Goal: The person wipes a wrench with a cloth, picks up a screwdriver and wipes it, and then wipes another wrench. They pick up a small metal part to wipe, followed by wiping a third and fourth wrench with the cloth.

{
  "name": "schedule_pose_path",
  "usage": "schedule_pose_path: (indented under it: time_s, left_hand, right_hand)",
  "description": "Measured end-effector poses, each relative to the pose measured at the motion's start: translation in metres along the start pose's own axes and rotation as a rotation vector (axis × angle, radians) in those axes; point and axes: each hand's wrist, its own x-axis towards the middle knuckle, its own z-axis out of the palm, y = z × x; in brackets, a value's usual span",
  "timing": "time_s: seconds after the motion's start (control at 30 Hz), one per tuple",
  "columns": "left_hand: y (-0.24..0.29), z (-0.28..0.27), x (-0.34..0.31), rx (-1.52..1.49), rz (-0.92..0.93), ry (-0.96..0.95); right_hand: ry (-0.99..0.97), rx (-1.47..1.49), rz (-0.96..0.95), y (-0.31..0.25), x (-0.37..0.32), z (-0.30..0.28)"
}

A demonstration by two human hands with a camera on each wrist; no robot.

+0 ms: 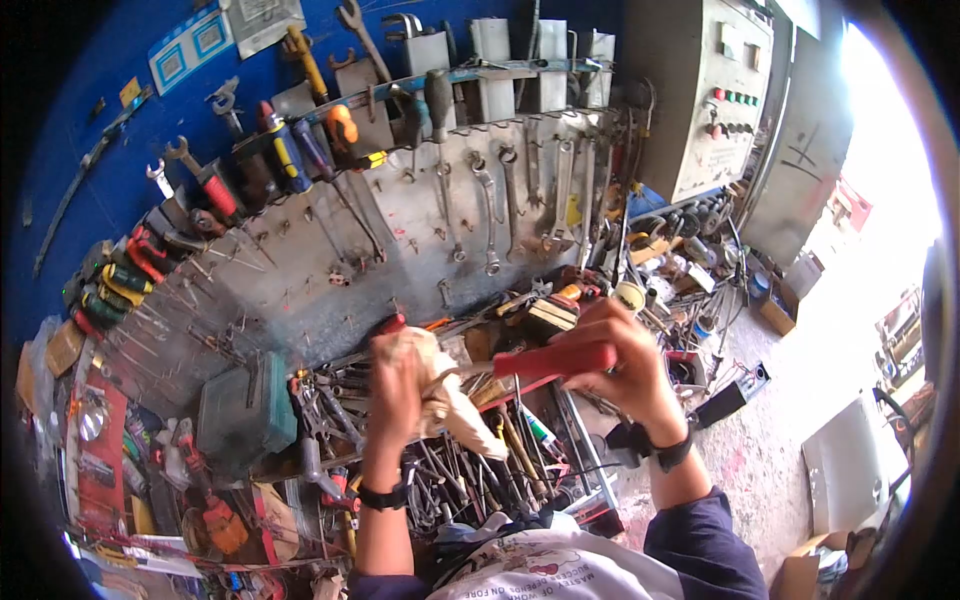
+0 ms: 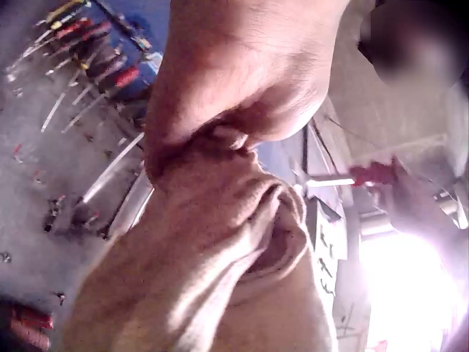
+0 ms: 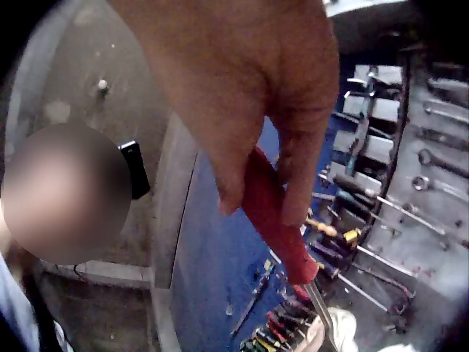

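My left hand (image 1: 396,385) grips a beige cloth (image 1: 455,408), which hangs down from the fingers in loose folds. In the left wrist view the bunched cloth (image 2: 190,235) covers much of the scene below the palm. My right hand (image 1: 632,365) holds a screwdriver (image 1: 550,360) by its red handle, with thumb and fingers around it. Its metal shaft points left and reaches the cloth, where the tip is hidden. From the right wrist, the red handle (image 3: 275,220) shows between thumb and fingers, the shaft running down to the pale cloth.
Behind the hands stands a metal tool board (image 1: 400,220) hung with wrenches and screwdrivers. Below lie many loose tools (image 1: 470,470) in a heap. A teal box (image 1: 245,405) is at left, a control cabinet (image 1: 720,100) at upper right, and a cardboard box (image 1: 780,305) on the floor.
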Motion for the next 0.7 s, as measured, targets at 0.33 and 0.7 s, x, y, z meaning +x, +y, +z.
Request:
schedule_pose_path:
  time_s: [0.33,0.7]
  left_hand:
    - [0.006,-0.084,0.001,0.254,-0.03,0.56]
    - [0.005,-0.094,-0.015,0.193,-0.062,0.577]
  right_hand:
    - [0.427,-0.336,-0.199,0.054,0.102,-0.056]
    - [0.345,-0.386,-0.396,0.09,0.158,-0.048]
